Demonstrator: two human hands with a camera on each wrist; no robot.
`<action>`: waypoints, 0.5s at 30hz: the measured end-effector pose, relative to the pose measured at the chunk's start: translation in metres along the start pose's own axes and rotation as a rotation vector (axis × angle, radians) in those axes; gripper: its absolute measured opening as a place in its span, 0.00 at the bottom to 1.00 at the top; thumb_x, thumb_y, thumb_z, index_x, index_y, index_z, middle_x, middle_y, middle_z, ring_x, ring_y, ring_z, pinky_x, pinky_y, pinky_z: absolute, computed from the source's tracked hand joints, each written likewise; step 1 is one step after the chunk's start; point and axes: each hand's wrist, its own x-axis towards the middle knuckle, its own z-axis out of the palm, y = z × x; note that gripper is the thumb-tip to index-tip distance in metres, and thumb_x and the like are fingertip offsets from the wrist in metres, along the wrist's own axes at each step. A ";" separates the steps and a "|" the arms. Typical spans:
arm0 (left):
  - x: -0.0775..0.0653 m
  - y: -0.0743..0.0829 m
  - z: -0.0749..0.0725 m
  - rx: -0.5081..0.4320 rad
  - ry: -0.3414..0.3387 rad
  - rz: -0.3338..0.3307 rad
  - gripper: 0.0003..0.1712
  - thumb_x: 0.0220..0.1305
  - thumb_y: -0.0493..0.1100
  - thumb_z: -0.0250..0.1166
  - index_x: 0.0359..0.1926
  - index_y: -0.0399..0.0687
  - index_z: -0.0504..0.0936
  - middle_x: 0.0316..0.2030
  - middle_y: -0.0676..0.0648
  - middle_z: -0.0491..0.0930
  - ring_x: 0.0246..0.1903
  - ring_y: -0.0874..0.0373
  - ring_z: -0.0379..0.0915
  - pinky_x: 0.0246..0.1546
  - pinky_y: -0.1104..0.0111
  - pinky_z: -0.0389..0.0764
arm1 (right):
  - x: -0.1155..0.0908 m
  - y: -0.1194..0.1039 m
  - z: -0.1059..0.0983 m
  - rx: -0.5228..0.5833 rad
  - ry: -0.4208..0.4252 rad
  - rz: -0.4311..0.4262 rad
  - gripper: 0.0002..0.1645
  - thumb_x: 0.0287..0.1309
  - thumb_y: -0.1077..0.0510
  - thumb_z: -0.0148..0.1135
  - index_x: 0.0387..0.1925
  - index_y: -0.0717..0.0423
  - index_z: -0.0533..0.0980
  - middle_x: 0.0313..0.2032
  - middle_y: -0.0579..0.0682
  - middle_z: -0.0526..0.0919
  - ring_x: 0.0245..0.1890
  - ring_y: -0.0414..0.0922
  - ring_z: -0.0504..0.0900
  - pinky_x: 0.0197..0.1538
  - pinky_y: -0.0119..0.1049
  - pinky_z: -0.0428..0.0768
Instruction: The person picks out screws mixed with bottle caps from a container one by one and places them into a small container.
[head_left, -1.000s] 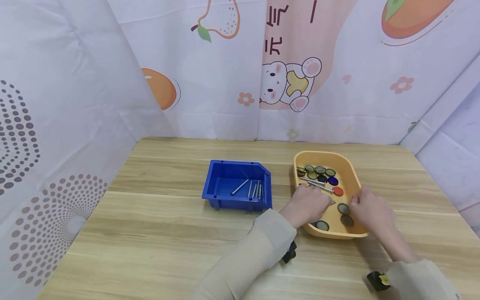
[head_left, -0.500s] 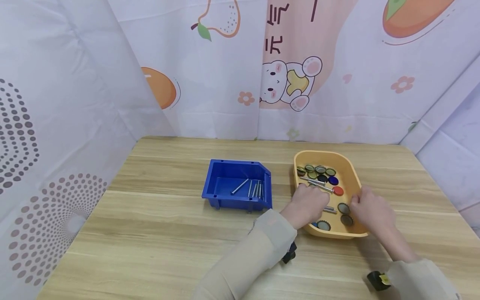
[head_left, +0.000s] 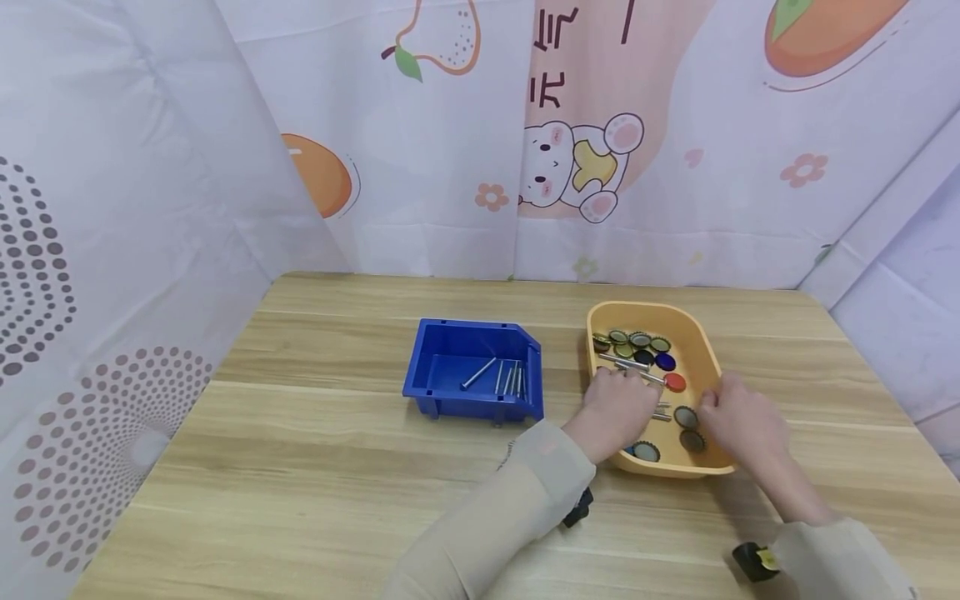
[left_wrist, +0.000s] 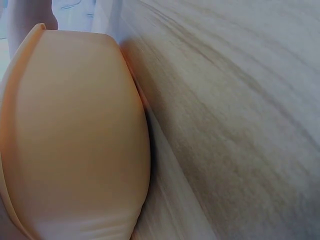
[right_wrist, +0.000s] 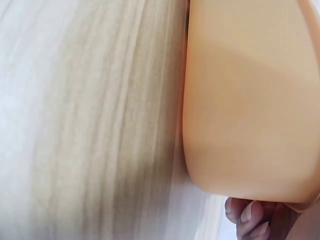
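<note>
My left hand reaches down over the left side of a yellow-orange plastic tray. Its fingertips are hidden behind the back of the hand, beside several silver bolts; I cannot tell whether they hold one. My right hand grips the tray's right rim, and its curled fingers show at the tray's end in the right wrist view. Longer bolts lie across the tray's left part. Bottle caps fill its back, along with a red cap. Two grey-faced caps lie near the right hand.
Left of the tray stands a blue plastic bin with several bolts inside. Both containers rest on a wood-grain table. A printed curtain hangs along the table's back edge.
The left hand has shifted only slightly inside the tray. A bolt that stuck out past its fingers now lies with others beside them. The right hand has stayed on the rim.
</note>
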 end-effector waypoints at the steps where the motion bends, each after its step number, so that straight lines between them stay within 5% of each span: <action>1: 0.000 0.000 0.000 -0.007 -0.001 0.000 0.19 0.71 0.54 0.56 0.61 0.74 0.73 0.43 0.59 0.82 0.38 0.63 0.79 0.38 0.68 0.78 | 0.000 0.000 0.000 0.002 0.001 -0.001 0.17 0.67 0.53 0.40 0.32 0.63 0.66 0.19 0.56 0.72 0.19 0.49 0.71 0.18 0.40 0.64; 10: 0.005 -0.005 0.000 -0.103 -0.030 0.005 0.24 0.65 0.60 0.61 0.61 0.69 0.69 0.32 0.62 0.81 0.30 0.66 0.78 0.31 0.69 0.76 | -0.001 -0.001 0.000 0.007 0.003 -0.001 0.17 0.67 0.52 0.40 0.32 0.63 0.67 0.19 0.55 0.72 0.18 0.49 0.71 0.17 0.41 0.64; 15: 0.006 -0.009 -0.001 -0.216 -0.004 -0.007 0.22 0.68 0.54 0.56 0.61 0.62 0.70 0.27 0.61 0.78 0.23 0.67 0.71 0.23 0.71 0.70 | -0.001 -0.001 0.000 0.003 0.005 0.004 0.18 0.67 0.52 0.40 0.33 0.64 0.67 0.19 0.57 0.72 0.19 0.49 0.71 0.17 0.41 0.64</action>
